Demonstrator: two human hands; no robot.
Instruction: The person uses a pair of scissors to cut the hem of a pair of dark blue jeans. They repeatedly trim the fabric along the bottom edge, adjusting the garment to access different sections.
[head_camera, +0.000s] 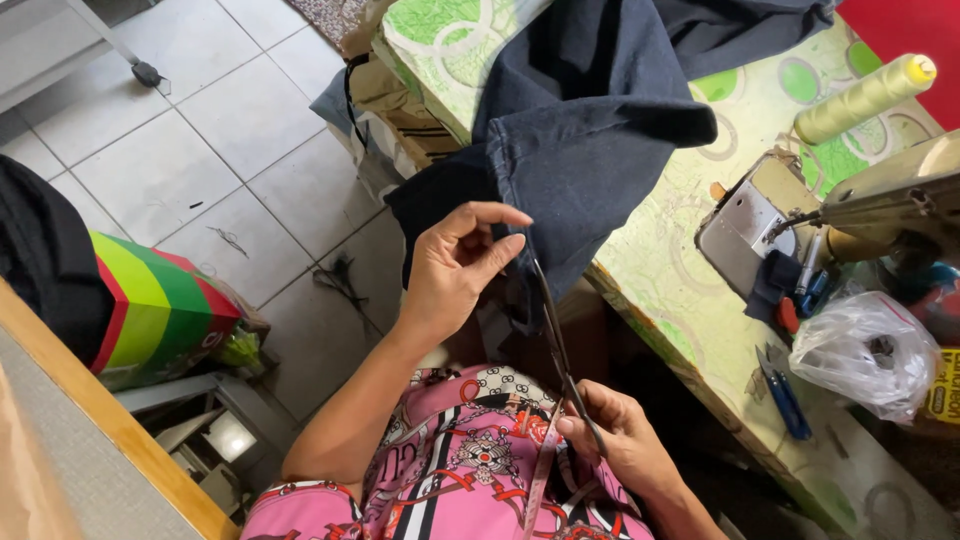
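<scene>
My left hand (455, 265) has its grip pressed together on the hem edge of the dark denim garment (590, 150), thumb against forefinger, pinching the thick folded seam just where it hangs off the near edge of the surface (680, 300). My right hand (625, 435) is low over my lap, fingers closed on one end of a measuring tape (555, 340), which runs taut up to the pinch at the hem. The garment lies mostly on the patterned green surface, one leg drooping over the side toward me. I judge the denim to be soft but weighty: it sags where unsupported and will drag if I let go, yet the stitched hem is firm and bulky, not slippery, so that seam is the best place to take hold. The tape is light, thin and limp, and only stays straight while both ends are held. Counting what is around me: one garment, one tape, one sewing machine (890, 205) at the right, one pale yellow thread cone (865, 98) behind it, one pair of small blue-handled snips (783, 395) lying on the surface, one crumpled clear plastic bag (868, 352) beside them, and one striped red-and-green bag (155, 305) on a low stand near the tiled floor (200, 150).
</scene>
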